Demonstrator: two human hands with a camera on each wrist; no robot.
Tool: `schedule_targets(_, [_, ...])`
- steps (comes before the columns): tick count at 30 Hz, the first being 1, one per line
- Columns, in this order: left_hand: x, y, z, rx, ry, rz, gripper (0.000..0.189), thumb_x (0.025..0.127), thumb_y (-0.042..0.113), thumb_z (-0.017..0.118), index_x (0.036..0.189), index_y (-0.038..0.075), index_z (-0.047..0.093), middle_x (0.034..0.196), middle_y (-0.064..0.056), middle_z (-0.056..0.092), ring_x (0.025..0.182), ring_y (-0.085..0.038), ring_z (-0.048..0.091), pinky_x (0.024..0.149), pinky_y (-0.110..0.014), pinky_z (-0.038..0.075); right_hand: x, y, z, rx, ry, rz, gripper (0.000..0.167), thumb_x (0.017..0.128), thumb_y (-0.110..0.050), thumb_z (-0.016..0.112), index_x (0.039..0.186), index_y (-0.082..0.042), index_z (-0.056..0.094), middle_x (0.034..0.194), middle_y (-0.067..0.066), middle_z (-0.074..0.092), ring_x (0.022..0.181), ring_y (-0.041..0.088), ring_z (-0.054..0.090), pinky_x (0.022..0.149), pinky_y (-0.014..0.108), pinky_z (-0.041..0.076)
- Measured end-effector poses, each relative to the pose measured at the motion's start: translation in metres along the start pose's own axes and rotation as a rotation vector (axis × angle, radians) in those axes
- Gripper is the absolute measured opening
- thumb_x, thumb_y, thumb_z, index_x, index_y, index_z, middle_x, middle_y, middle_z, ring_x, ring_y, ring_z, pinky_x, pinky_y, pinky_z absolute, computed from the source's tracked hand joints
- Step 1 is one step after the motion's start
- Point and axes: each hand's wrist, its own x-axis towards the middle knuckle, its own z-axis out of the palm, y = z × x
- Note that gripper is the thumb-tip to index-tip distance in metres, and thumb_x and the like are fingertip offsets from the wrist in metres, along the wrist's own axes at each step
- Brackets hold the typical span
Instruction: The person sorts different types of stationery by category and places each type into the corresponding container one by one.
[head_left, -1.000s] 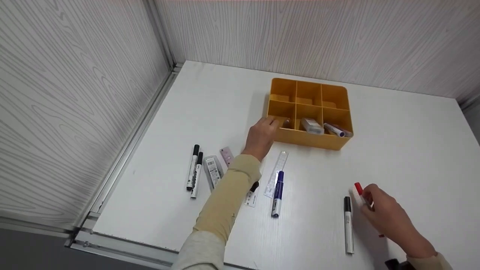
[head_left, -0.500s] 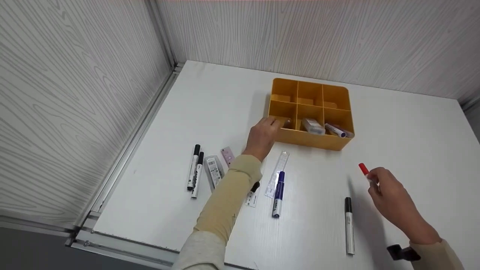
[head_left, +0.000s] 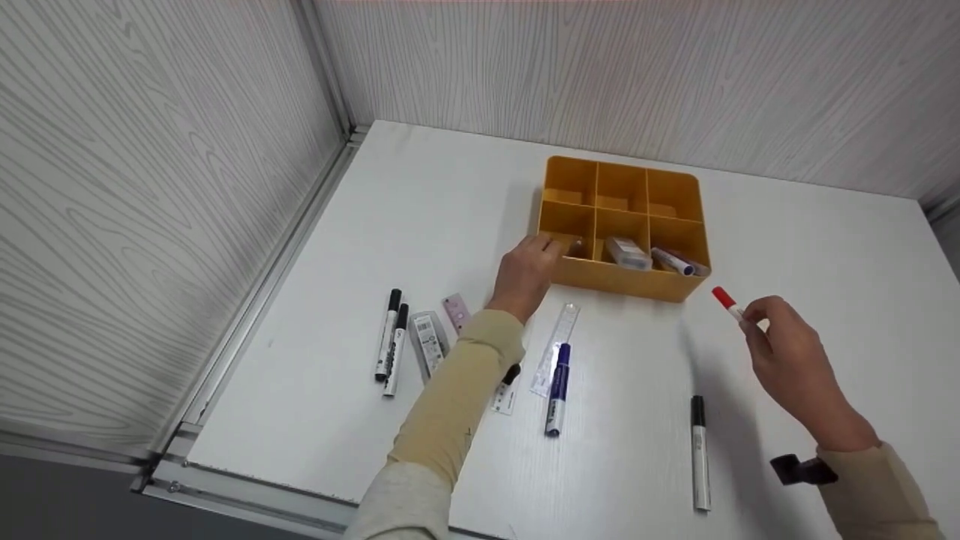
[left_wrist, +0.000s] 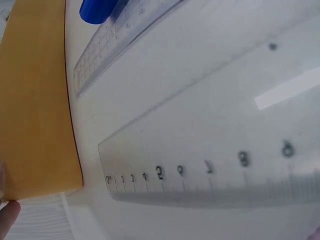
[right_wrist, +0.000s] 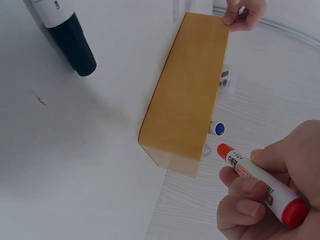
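Note:
A yellow six-compartment organizer box (head_left: 619,280) stands toward the back of the table. At its front left corner, my left hand (head_left: 523,276) pinches the wall, thumb outside, as the right wrist view shows. My right hand (head_left: 791,360) holds a red-capped whiteboard marker (right_wrist: 262,182) between thumb and fingers, raised to the right of the box with its cap toward it. The front middle compartment has a clear plastic case (head_left: 628,253); a blue-ended marker (head_left: 673,261) leans in the front right one. Something small in the front left compartment is partly hidden by my left hand.
On the table lie two black-capped markers (head_left: 393,343), a grey packaged item (head_left: 427,339), a pink ruler (head_left: 455,311), a clear ruler (head_left: 564,324) under a blue marker (head_left: 557,390), and another black-capped marker (head_left: 700,454). A wider clear ruler (left_wrist: 210,150) lies beneath my left forearm.
My right hand has lifted the red marker off the table and carried it up and forward, closer to the box's right front corner. My left hand stays at the box.

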Motion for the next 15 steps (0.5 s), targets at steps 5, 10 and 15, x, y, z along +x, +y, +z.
schedule_targets(5, [0.0, 0.0, 0.0, 0.001, 0.005, 0.003, 0.022, 0.096, 0.003, 0.06, 0.114, 0.009, 0.07, 0.113, -0.005, 0.069, 0.101, -0.016, 0.067, 0.095, -0.022, 0.054, 0.013, -0.003, -0.001, 0.014, 0.07, -0.032, 0.02, 0.087, 0.009, 0.066, 0.103, 0.002, 0.056, 0.09, 0.012, 0.058, 0.065, 0.005, 0.038, 0.052, 0.01, 0.033])
schedule_targets(10, [0.001, 0.0, 0.001, 0.01, 0.013, 0.009, 0.022, 0.095, 0.001, 0.061, 0.113, 0.009, 0.07, 0.113, -0.005, 0.069, 0.1, -0.016, 0.068, 0.093, -0.022, 0.054, 0.027, -0.005, 0.001, 0.024, 0.114, -0.062, 0.019, 0.083, 0.01, 0.07, 0.098, 0.002, 0.061, 0.09, 0.015, 0.058, 0.065, 0.006, 0.037, 0.056, 0.005, 0.032])
schedule_targets(15, [0.001, 0.0, 0.001, 0.03, 0.005, 0.006, 0.024, 0.093, 0.001, 0.063, 0.114, 0.01, 0.07, 0.115, -0.005, 0.07, 0.102, -0.016, 0.069, 0.093, -0.023, 0.054, 0.039, -0.006, 0.003, 0.032, 0.085, -0.044, 0.015, 0.085, 0.012, 0.066, 0.098, 0.004, 0.063, 0.097, 0.019, 0.061, 0.071, 0.017, 0.052, 0.066, -0.005, 0.033])
